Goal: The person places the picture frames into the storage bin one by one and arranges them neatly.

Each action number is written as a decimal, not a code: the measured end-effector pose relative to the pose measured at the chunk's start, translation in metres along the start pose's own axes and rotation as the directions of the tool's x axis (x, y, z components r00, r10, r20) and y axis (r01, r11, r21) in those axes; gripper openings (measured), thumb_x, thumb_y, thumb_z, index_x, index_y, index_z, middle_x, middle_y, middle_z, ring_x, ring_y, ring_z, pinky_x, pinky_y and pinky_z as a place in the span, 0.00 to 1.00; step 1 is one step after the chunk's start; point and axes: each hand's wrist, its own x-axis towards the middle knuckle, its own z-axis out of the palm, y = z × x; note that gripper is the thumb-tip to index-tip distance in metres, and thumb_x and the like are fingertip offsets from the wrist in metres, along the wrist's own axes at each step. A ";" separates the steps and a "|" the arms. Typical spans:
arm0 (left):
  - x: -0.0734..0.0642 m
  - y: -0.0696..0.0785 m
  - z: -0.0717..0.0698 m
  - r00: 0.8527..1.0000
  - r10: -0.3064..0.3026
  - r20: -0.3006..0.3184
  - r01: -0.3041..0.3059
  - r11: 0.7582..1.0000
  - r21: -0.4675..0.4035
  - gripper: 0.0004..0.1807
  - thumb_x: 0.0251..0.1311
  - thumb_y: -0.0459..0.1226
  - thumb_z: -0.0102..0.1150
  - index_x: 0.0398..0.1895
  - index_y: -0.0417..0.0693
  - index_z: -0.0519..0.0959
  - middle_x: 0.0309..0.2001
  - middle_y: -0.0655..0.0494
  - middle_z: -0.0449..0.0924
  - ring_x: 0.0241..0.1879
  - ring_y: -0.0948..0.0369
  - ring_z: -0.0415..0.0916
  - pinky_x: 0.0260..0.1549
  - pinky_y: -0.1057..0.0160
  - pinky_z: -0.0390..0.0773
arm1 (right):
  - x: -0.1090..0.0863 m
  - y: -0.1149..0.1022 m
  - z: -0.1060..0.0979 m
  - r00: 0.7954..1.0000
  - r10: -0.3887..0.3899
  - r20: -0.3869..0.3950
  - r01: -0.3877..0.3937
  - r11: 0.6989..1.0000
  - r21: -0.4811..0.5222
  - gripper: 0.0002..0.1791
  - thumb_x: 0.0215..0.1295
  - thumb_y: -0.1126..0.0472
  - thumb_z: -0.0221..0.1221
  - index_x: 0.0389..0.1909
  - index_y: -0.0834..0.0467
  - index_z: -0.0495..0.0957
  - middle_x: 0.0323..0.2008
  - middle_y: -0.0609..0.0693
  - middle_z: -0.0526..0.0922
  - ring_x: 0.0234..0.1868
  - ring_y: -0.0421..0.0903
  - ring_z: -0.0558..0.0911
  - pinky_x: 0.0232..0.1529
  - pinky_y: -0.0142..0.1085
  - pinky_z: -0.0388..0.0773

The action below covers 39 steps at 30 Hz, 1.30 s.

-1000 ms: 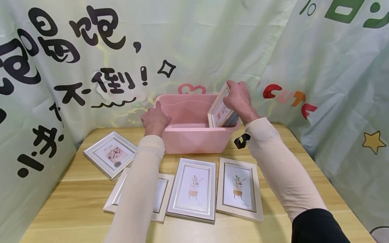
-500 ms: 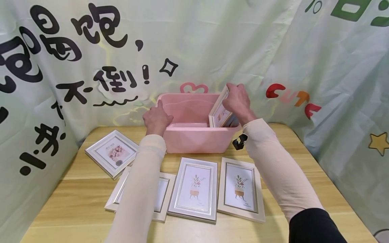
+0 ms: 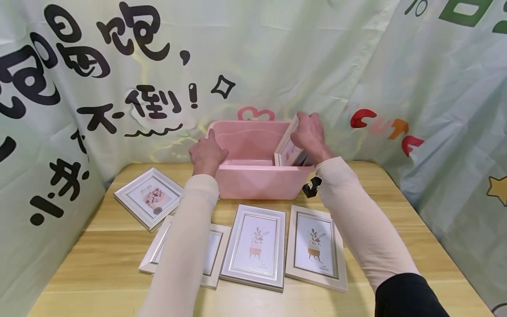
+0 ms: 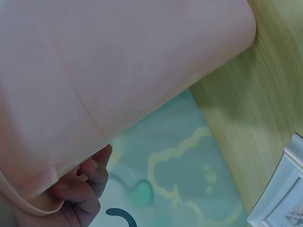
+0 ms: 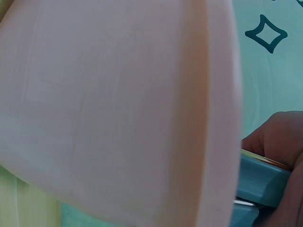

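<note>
At the back of the table stands a pink plastic bin [image 3: 259, 182]. My left hand [image 3: 207, 154] grips its left rim, fingers curled under the edge in the left wrist view. My right hand [image 3: 310, 135] grips the top of a picture frame [image 3: 286, 147] that stands tilted inside the bin's right end. Behind that one, the edge of another frame [image 5: 244, 213] shows in the right wrist view. Part of the held frame is hidden by my hand and the bin's front wall.
On the wooden table [image 3: 91, 268] lie a silver frame with a flower picture [image 3: 152, 198], a frame [image 3: 214, 257] partly under my left forearm, a silver frame [image 3: 255, 246] and a cream frame [image 3: 315, 248] with plant pictures. A printed curtain [image 3: 277, 57] hangs behind.
The picture frame in my right hand has sunk slightly lower into the bin, and the hand has come down with it. My left hand stays on the rim. The head view has shifted slightly.
</note>
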 end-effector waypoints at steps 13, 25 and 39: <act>0.001 0.000 0.000 1.000 -0.006 -0.015 0.005 1.000 -0.013 0.47 0.58 0.57 0.54 0.76 0.51 0.48 0.53 0.37 0.76 0.46 0.42 0.79 0.45 0.47 0.76 | -0.002 -0.002 0.010 0.998 0.053 0.025 -0.053 0.999 -0.009 0.36 0.59 0.64 0.56 0.71 0.54 0.62 0.60 0.65 0.65 0.59 0.62 0.63 0.58 0.57 0.65; 0.002 -0.001 0.003 1.000 -0.004 -0.027 0.003 1.000 -0.028 0.46 0.57 0.57 0.55 0.75 0.52 0.49 0.49 0.37 0.78 0.44 0.41 0.79 0.43 0.47 0.76 | -0.003 -0.001 0.016 0.999 0.037 0.038 -0.035 0.998 -0.049 0.28 0.60 0.63 0.55 0.64 0.57 0.67 0.60 0.65 0.62 0.62 0.64 0.60 0.59 0.59 0.60; 0.001 0.001 0.000 1.000 -0.003 -0.015 0.003 1.000 -0.017 0.46 0.58 0.57 0.55 0.75 0.52 0.49 0.50 0.36 0.77 0.45 0.41 0.79 0.43 0.47 0.76 | -0.006 -0.001 0.019 1.000 -0.003 0.008 0.004 0.985 -0.173 0.23 0.61 0.61 0.54 0.57 0.63 0.70 0.57 0.66 0.63 0.60 0.65 0.60 0.53 0.58 0.64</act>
